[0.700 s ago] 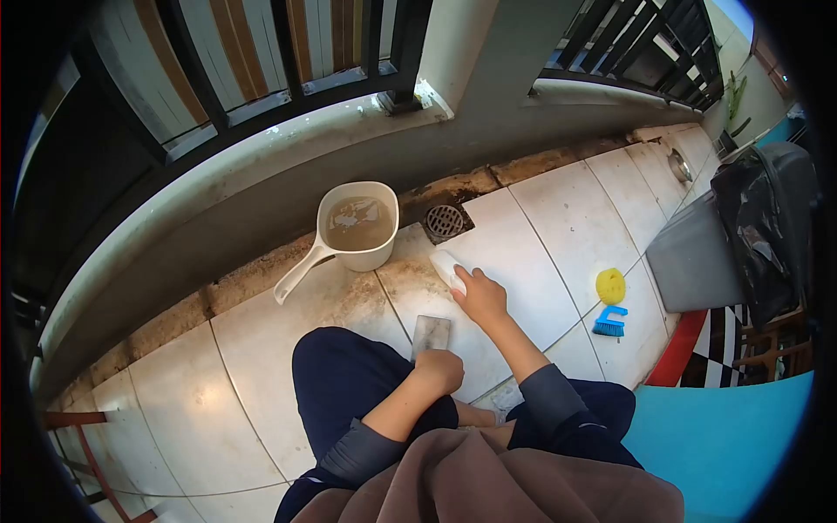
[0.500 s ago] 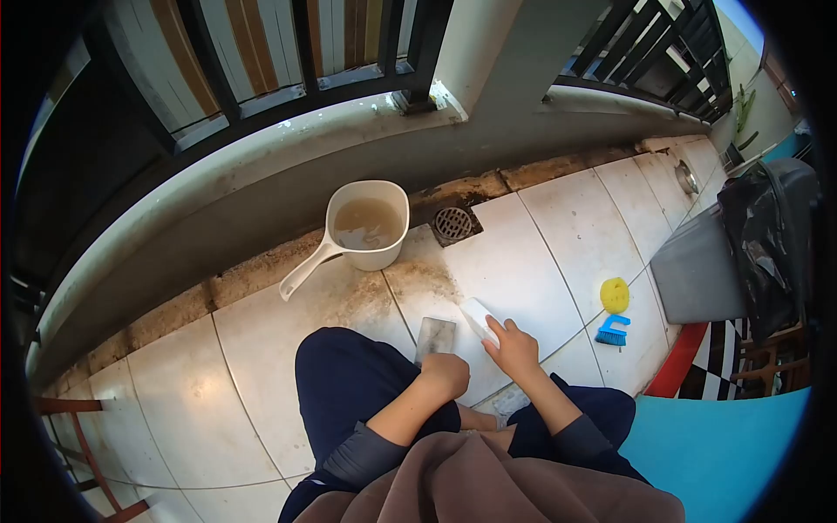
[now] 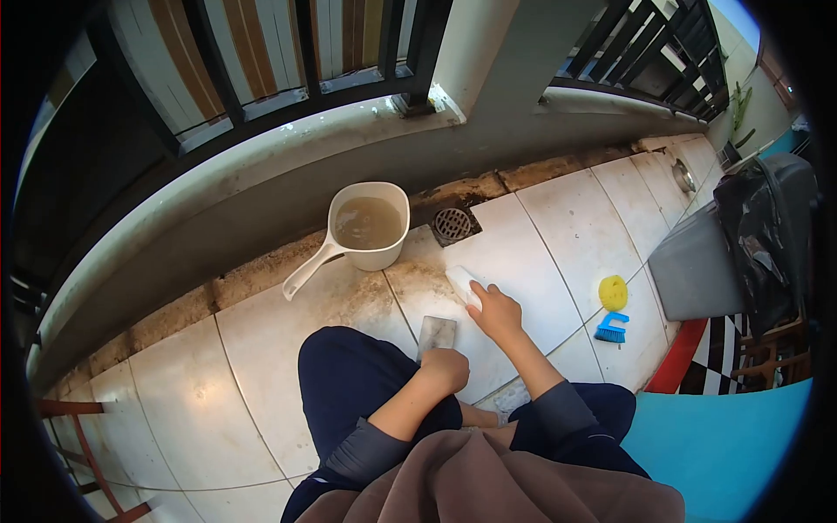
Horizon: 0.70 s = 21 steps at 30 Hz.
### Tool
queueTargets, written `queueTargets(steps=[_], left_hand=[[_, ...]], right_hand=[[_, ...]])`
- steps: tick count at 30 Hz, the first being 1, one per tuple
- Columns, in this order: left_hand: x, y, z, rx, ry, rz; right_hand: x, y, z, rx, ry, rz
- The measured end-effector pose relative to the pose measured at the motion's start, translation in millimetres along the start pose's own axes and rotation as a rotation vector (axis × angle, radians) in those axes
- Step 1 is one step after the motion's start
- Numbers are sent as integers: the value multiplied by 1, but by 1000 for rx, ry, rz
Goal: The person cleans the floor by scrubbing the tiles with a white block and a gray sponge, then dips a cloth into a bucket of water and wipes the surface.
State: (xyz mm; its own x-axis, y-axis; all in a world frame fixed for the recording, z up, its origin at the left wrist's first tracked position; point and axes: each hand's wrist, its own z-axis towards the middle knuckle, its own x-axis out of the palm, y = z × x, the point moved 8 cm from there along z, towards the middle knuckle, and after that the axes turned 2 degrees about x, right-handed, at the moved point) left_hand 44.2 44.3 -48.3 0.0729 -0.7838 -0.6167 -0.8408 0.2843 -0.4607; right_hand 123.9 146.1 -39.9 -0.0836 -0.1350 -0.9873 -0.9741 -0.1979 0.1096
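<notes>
Stained tiles (image 3: 353,301) bear dipper (image 3: 380,260), sponge (image 3: 613,293) and brush (image 3: 612,329) near hands (image 3: 498,314) gripping a grey slab (image 3: 438,332) left, white block (image 3: 462,283) right

White floor tiles (image 3: 174,383) cover the middle, bordered by a grey wall (image 3: 288,209) topped with black railings (image 3: 304,44) at upper left

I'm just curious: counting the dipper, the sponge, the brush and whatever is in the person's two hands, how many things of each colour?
White or off-white: 2 (dipper, block in the right hand)
Grey: 1 (slab at the left hand)
Yellow: 1 (sponge)
Blue: 1 (brush)
Total: 5
</notes>
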Motion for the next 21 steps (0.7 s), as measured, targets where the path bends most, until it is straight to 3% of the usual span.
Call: queueTargets(steps=[4,11,14,21], left_hand=[[6,-7,4,39,25,9],[7,-8,11,55,29,18],[2,-4,6,58,17,2],[2,-2,7,63,-13,-36]], right_hand=[[-1,-7,-19,-12,21,-11],[-2,44,97,-34,-105,34],[0,54,125,-43,-29,35],[-1,25,51,-27,36,13]])
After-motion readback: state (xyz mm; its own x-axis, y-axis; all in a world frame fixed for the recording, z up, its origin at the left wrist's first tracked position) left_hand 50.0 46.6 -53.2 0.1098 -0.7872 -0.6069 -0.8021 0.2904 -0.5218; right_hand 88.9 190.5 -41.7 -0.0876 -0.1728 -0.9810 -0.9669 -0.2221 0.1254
